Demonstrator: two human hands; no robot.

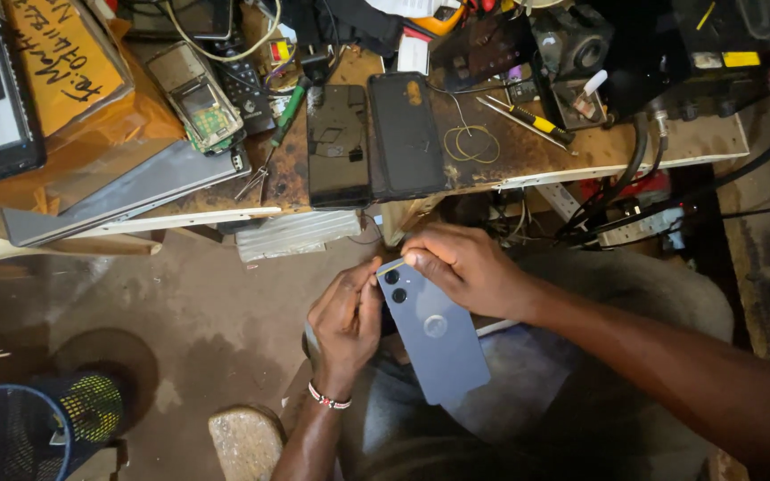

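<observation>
A dark blue phone back cover [436,334] with two round camera holes sits over my lap, tilted. My left hand [347,325] grips its left edge near the top. My right hand [461,267] pinches a thin yellowish strip [391,264] at the cover's top corner, beside the camera holes. A beaded bracelet [329,399] circles my left wrist.
The workbench edge [225,216] runs just beyond my hands. On it lie two dark phones [374,142], an opened phone [194,96], a grey laptop [126,185], a yellow-handled screwdriver [528,118], wire loops and black cables. A blue mesh basket [24,432] stands at the lower left on the floor.
</observation>
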